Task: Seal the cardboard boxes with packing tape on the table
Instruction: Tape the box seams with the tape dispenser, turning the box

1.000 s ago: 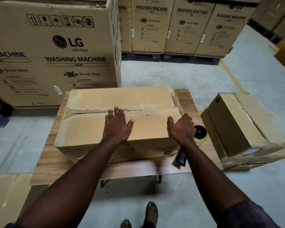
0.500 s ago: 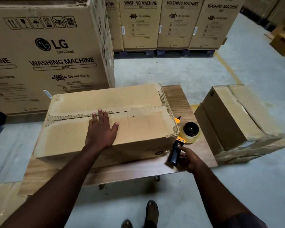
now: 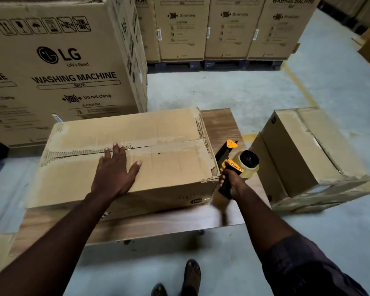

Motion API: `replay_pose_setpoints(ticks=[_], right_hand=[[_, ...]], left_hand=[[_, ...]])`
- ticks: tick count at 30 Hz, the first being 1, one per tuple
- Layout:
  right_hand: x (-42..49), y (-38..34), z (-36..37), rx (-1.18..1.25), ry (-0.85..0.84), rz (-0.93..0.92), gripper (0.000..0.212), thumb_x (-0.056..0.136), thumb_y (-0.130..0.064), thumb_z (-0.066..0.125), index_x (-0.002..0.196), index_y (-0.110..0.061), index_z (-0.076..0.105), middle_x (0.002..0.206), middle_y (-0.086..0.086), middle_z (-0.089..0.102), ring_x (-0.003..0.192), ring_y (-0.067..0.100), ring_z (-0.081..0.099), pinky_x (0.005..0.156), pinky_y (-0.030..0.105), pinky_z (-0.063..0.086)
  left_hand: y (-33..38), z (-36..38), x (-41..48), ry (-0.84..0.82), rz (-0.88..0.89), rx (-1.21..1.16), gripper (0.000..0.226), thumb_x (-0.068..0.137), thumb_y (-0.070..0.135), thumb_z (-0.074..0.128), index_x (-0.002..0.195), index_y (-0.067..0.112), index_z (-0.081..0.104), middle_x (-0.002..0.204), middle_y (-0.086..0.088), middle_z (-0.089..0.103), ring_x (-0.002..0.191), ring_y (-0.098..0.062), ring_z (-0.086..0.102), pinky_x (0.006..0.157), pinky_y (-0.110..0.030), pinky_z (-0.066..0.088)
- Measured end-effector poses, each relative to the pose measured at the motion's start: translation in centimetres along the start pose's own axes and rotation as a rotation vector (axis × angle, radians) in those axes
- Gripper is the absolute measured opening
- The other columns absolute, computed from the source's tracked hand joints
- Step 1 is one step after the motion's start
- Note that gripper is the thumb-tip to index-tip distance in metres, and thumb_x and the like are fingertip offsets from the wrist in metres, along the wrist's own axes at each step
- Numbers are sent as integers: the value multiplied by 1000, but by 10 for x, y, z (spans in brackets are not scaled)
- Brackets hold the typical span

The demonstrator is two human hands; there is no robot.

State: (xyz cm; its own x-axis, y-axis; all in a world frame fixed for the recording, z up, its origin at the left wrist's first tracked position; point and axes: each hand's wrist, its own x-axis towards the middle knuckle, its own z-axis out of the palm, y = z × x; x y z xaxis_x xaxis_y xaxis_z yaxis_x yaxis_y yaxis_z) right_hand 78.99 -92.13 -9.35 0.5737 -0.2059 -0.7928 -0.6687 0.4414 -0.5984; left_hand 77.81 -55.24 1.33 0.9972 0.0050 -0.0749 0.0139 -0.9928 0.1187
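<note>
Okay, your left hand lies flat on top of the cardboard box, fingers straight and spread, fingertips reaching the centre seam. Your right hand is wrapped around the black handle of the tape dispenser, held just off the box's right end, above the tabletop. The box sits on the tabletop and covers most of it. No tape shows on the seam, so sealing looks not yet started. I can't tell whether a loose tape end hangs from the roll. What could go wrong: the seam edges are ragged, with exposed corrugation on the left stretch, so tape may bond poorly there and peel. The near right corner looks crushed and torn. Starting the strip on that damage would likely give a weak anchor, so start on the end face below it. Your left fingertips lie right on the tape path, so the dispenser's blade end could run into them unless you slide the hand back as it comes. Lifting that hand too soon may let the flap rise and open a gap under the tape. A hard pull could also drag the box across the tabletop. A second box sits on the floor just right of the tabletop, close to your right elbow's swing.
</note>
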Motion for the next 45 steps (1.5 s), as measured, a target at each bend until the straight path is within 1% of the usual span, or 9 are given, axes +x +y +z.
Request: replay_pose_setpoints(ticks=[16, 21, 25, 28, 33, 36, 38, 41, 45], right_hand=[[-100, -157, 54, -313, -19, -672, 22, 73, -30, 73, 71, -10, 64, 60, 10, 62, 53, 24, 57, 56, 35, 47], [-133, -127, 103, -517, -107, -788, 21, 76, -22, 71, 61, -12, 63, 53, 10, 62, 48, 25, 60, 53, 32, 47], [-152, -95, 140, -657, -188, -845, 19, 74, -21, 74, 60, -12, 64, 56, 9, 66, 46, 24, 61, 50, 33, 49], [-164, -80, 159, -770, -281, -943, 21, 74, -17, 76, 57, -16, 64, 54, 3, 65, 45, 17, 59, 51, 34, 48], [-179, -76, 181, -804, -401, -1116, 12, 75, -22, 83, 69, -21, 73, 52, -11, 62, 43, 2, 55, 43, 25, 44], [-180, -80, 190, -803, -484, -1195, 27, 78, -5, 84, 72, -29, 74, 54, -23, 61, 50, -7, 57, 50, 9, 39], [-175, -82, 195, -792, -513, -1209, 45, 75, 0, 84, 55, -34, 64, 51, -20, 58, 51, -7, 52, 54, 11, 37], [-167, -80, 205, -872, -531, -1200, 40, 74, -3, 83, 57, -36, 67, 53, -15, 59, 55, -5, 50, 55, 22, 39], [-163, -74, 221, -1000, -542, -1183, 23, 70, -23, 90, 67, -36, 71, 63, -14, 68, 63, -6, 58, 59, 28, 47]], left_hand=[[89, 1, -9, -64, -17, -130, 91, 96, 70, 31, 161, 11, 8, 169, -8, -3, 155, -30, -3, 125, -42, 1], [81, -33, -4, 212, -276, -840, 38, 99, 41, 57, 128, 18, 65, 133, -6, 65, 127, -25, 56, 109, -40, 40], [68, -86, -5, -260, -494, -2004, 42, 100, 52, 47, 105, 15, 66, 105, -4, 71, 89, -15, 62, 77, -28, 47], [48, -102, -7, -336, -459, -2294, 50, 98, 56, 48, 98, 10, 66, 84, -4, 68, 77, -15, 58, 72, -25, 47], [23, -93, -16, -241, -468, -2451, 12, 84, 11, 66, 94, 5, 66, 78, -8, 71, 69, -16, 63, 61, -23, 57], [-2, -85, -22, -258, -372, -2493, 42, 51, 6, 92, 88, 0, 73, 82, -12, 71, 70, -21, 69, 67, -29, 60], [-18, -83, -26, -293, -396, -2470, 26, 75, 22, 75, 88, 1, 71, 80, -12, 66, 68, -22, 68, 66, -32, 61], [-35, -81, -21, -293, -476, -2342, 61, 99, 48, 45, 77, 1, 77, 73, -11, 67, 62, -19, 67, 60, -27, 60], [-49, -78, -5, -168, -572, -2013, 27, 100, 14, 49, 87, 3, 70, 69, -9, 71, 54, -14, 66, 50, -21, 54]])
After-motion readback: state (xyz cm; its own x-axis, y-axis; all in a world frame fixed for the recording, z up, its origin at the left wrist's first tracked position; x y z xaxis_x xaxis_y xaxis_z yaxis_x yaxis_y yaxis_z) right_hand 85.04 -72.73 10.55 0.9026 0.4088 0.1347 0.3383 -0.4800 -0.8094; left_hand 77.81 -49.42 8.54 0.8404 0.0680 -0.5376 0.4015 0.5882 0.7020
